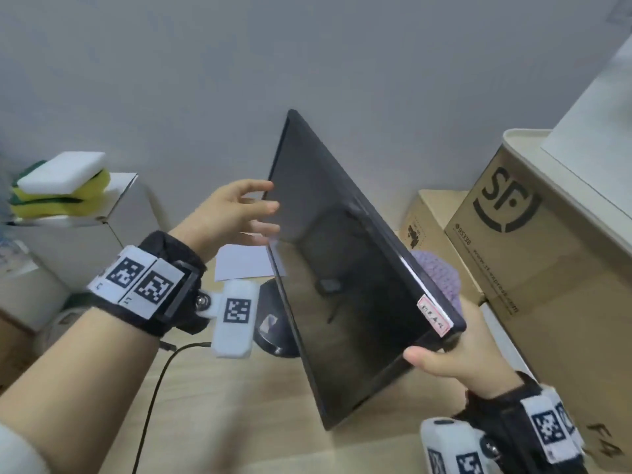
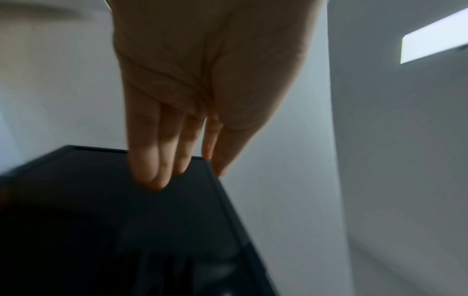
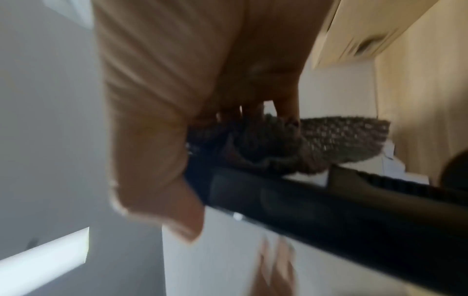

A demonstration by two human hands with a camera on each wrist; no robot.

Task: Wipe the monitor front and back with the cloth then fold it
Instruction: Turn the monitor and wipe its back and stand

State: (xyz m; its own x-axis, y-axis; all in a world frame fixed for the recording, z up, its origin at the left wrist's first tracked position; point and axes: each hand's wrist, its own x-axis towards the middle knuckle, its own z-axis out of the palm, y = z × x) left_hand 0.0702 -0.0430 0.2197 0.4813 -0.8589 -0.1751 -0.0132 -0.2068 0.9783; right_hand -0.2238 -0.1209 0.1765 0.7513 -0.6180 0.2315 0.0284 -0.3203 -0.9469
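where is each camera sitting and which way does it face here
Head: worn on the head, looks forward and down at the tilted monitor; both forearms and hands show.
Left wrist: looks along the left hand, straight fingers at the monitor's edge.
Right wrist: looks along the right hand, which grips the monitor's corner and the cloth.
All three share the monitor.

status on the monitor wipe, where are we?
Done: can't confirm any wiping from these views. In hand: the monitor is tilted, screen toward the camera; the right hand grips its corner with the cloth bunched behind, and the left hand has straight fingers at the opposite edge. Left: folding, since the cloth is still bunched.
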